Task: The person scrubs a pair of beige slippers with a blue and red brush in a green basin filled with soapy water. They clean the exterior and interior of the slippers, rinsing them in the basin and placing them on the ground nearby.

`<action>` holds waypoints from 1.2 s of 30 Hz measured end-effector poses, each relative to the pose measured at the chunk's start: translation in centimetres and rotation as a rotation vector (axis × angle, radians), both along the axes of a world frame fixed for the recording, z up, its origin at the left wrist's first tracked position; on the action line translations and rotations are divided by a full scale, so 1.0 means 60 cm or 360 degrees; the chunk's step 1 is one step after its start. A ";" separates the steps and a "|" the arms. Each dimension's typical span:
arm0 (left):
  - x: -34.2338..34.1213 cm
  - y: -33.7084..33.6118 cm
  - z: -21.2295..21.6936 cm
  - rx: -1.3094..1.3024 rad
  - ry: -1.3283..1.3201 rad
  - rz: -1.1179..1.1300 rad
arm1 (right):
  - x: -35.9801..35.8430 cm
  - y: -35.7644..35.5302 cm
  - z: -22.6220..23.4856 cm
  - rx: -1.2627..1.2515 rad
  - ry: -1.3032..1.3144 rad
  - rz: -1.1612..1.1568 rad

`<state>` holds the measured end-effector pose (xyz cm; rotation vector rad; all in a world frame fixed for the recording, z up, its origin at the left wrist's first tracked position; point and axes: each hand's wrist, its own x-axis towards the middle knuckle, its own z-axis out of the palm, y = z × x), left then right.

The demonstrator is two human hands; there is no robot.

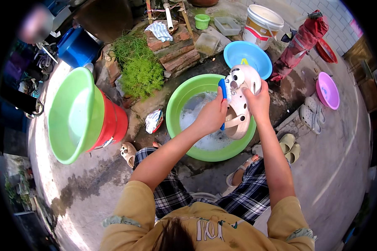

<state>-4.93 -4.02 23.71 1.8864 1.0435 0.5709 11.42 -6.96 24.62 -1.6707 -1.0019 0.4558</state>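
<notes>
A pale pink clog with holes, a strap and a black-and-white charm hangs over a wide green basin. My right hand grips the clog along its right side near the toe. In my left hand is a blue scrub brush, its white bristles against the clog's left side. Sudsy water with white foam fills the basin below. The far side of the clog and part of the brush handle are hidden.
Left stands a red bucket with a tilted green basin on it. Ahead are a blue basin, bricks and green plants. Right are grey clogs, olive shoes and a purple basin. A crumpled packet lies by the green basin.
</notes>
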 end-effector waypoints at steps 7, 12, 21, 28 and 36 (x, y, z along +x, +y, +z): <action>-0.018 0.066 -0.001 -0.0157 -0.0226 0.0182 | -0.024 -0.003 -0.011 0.0041 -0.0115 0.0148; 0.006 -0.012 0.004 -0.0101 -0.0039 0.0048 | -0.015 0.000 -0.006 -0.0006 -0.0233 -0.0045; 0.031 -0.024 -0.021 -0.0272 -0.0250 0.0191 | -0.043 -0.003 -0.001 0.0088 -0.0324 -0.0084; 0.014 0.043 -0.028 -0.0302 -0.0104 0.0217 | -0.044 -0.004 -0.002 0.0159 -0.0201 -0.0056; 0.009 -0.008 0.038 -0.0249 -0.0252 0.0123 | -0.024 0.007 -0.004 0.0292 0.0268 -0.0074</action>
